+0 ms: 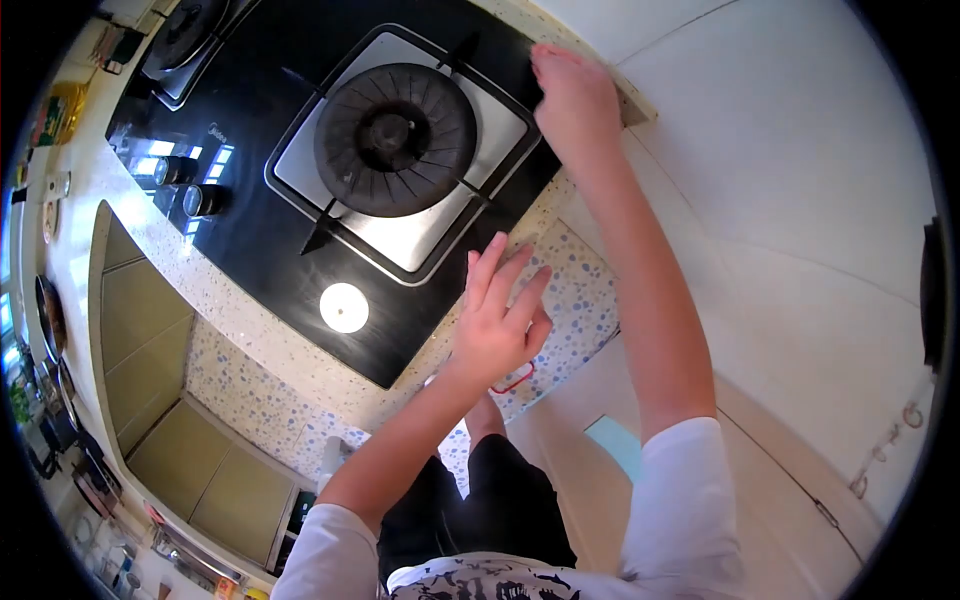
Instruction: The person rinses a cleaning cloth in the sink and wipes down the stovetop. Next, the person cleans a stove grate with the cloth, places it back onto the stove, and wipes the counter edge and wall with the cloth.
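Observation:
My left hand (497, 325) hovers over the near edge of a black glass gas hob (265, 255), its fingers apart and nothing in them. My right hand (578, 100) reaches to the far right edge of the hob, beside the wall. Its fingers are pressed together and curled; what they hold, if anything, is hidden. Between the two hands and to their left is a round dark burner (395, 140) on a silver square plate with a black pan support (440, 262) around it.
Two control knobs (203, 200) sit on the hob's left part, with a second burner (185, 35) at the upper left. A speckled stone counter (235, 330) borders the hob. White wall tiles (790, 150) rise on the right. A yellow bottle (70, 110) stands far left.

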Action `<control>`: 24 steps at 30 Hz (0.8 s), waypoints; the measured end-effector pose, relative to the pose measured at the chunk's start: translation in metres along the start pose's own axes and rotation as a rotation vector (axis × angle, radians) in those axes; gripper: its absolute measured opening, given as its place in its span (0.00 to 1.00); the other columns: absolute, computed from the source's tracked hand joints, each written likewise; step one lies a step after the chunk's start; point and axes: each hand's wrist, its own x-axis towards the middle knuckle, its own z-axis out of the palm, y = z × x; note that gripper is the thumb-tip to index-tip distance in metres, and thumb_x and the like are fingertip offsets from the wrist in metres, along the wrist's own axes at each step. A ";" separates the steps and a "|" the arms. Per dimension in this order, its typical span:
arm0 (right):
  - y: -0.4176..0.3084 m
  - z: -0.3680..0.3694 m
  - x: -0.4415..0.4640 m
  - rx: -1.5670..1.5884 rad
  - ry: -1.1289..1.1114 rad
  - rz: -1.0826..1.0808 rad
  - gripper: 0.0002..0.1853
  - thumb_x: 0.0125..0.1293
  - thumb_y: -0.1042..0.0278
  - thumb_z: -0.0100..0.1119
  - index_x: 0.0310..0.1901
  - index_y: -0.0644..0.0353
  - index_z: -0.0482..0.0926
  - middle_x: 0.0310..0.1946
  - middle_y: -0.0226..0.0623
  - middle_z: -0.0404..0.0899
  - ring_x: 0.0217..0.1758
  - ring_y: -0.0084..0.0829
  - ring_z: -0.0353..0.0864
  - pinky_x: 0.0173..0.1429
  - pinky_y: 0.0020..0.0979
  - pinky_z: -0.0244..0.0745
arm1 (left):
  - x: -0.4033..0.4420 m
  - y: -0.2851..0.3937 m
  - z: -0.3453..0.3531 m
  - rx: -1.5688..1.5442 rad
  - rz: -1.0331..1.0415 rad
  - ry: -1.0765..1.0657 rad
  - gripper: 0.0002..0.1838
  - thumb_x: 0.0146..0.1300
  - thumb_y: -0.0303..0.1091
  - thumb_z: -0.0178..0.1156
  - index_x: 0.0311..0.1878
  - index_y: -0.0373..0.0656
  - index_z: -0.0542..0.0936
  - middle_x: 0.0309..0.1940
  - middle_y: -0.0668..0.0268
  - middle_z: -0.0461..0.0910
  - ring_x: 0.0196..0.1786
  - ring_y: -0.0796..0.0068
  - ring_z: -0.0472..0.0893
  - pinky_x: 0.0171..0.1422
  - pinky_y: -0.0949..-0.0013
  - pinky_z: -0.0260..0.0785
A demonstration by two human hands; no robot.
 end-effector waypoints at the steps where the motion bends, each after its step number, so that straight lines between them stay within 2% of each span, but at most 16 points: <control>1: -0.005 -0.001 0.006 -0.039 -0.039 -0.010 0.20 0.61 0.81 0.57 0.54 0.60 0.85 0.51 0.36 0.87 0.56 0.43 0.84 0.60 0.37 0.80 | -0.001 0.001 0.000 0.004 0.005 -0.011 0.23 0.48 0.22 0.62 0.50 0.46 0.87 0.61 0.58 0.80 0.74 0.43 0.70 0.78 0.33 0.57; 2: -0.009 -0.006 0.006 -0.070 -0.049 0.011 0.18 0.61 0.80 0.59 0.53 0.59 0.85 0.52 0.39 0.87 0.56 0.45 0.84 0.61 0.37 0.80 | -0.003 0.002 0.001 0.010 0.009 -0.012 0.23 0.48 0.22 0.62 0.50 0.46 0.87 0.61 0.58 0.80 0.74 0.43 0.70 0.78 0.33 0.57; 5: 0.008 -0.023 -0.016 0.023 -0.027 0.048 0.21 0.59 0.84 0.58 0.54 0.59 0.85 0.53 0.37 0.87 0.56 0.42 0.84 0.61 0.36 0.80 | -0.001 -0.001 0.001 0.024 0.018 0.004 0.22 0.48 0.22 0.62 0.50 0.46 0.87 0.61 0.58 0.80 0.74 0.43 0.70 0.79 0.33 0.56; 6: 0.020 -0.025 -0.031 0.201 -0.029 0.114 0.24 0.58 0.89 0.56 0.55 0.59 0.85 0.55 0.34 0.87 0.57 0.38 0.85 0.61 0.34 0.81 | -0.001 -0.001 0.000 0.017 0.013 0.004 0.22 0.48 0.22 0.62 0.49 0.46 0.87 0.61 0.58 0.80 0.74 0.43 0.70 0.79 0.33 0.56; 9: 0.037 -0.046 -0.054 0.078 -0.160 0.120 0.27 0.58 0.93 0.52 0.57 0.60 0.85 0.57 0.32 0.86 0.58 0.34 0.85 0.62 0.30 0.81 | -0.001 -0.001 0.001 -0.004 0.014 0.013 0.22 0.48 0.22 0.62 0.49 0.46 0.87 0.61 0.57 0.80 0.74 0.44 0.70 0.79 0.33 0.57; 10: 0.035 -0.048 -0.053 0.100 -0.196 0.171 0.27 0.59 0.93 0.53 0.58 0.61 0.85 0.57 0.32 0.86 0.58 0.34 0.84 0.63 0.29 0.80 | -0.001 -0.001 0.001 -0.008 0.016 0.014 0.22 0.48 0.22 0.62 0.49 0.46 0.87 0.61 0.57 0.80 0.74 0.44 0.70 0.79 0.34 0.57; 13: 0.026 -0.025 -0.037 0.290 -0.077 0.156 0.23 0.56 0.84 0.59 0.54 0.56 0.86 0.56 0.29 0.87 0.60 0.38 0.81 0.62 0.35 0.79 | -0.003 -0.001 0.002 -0.019 0.015 0.005 0.22 0.48 0.22 0.62 0.50 0.46 0.88 0.60 0.58 0.80 0.74 0.45 0.70 0.79 0.34 0.57; 16: -0.001 -0.009 -0.005 0.128 0.014 0.062 0.22 0.62 0.85 0.54 0.56 0.59 0.85 0.54 0.35 0.88 0.56 0.40 0.84 0.60 0.36 0.80 | -0.002 0.000 0.002 0.000 0.031 0.009 0.22 0.48 0.22 0.62 0.49 0.46 0.88 0.60 0.58 0.80 0.74 0.44 0.70 0.79 0.34 0.56; 17: -0.003 0.002 0.003 0.107 0.042 0.042 0.21 0.62 0.84 0.55 0.54 0.56 0.86 0.53 0.35 0.87 0.55 0.41 0.84 0.58 0.36 0.80 | -0.002 0.000 0.002 0.011 0.032 0.005 0.22 0.48 0.22 0.61 0.49 0.46 0.87 0.60 0.58 0.80 0.74 0.44 0.70 0.79 0.34 0.56; 24: 0.027 -0.026 -0.048 0.109 -0.001 0.069 0.23 0.60 0.82 0.55 0.56 0.54 0.86 0.57 0.26 0.86 0.60 0.37 0.80 0.63 0.38 0.78 | -0.001 0.000 0.002 0.020 0.027 0.012 0.21 0.48 0.22 0.62 0.49 0.44 0.87 0.60 0.56 0.80 0.74 0.42 0.69 0.78 0.33 0.57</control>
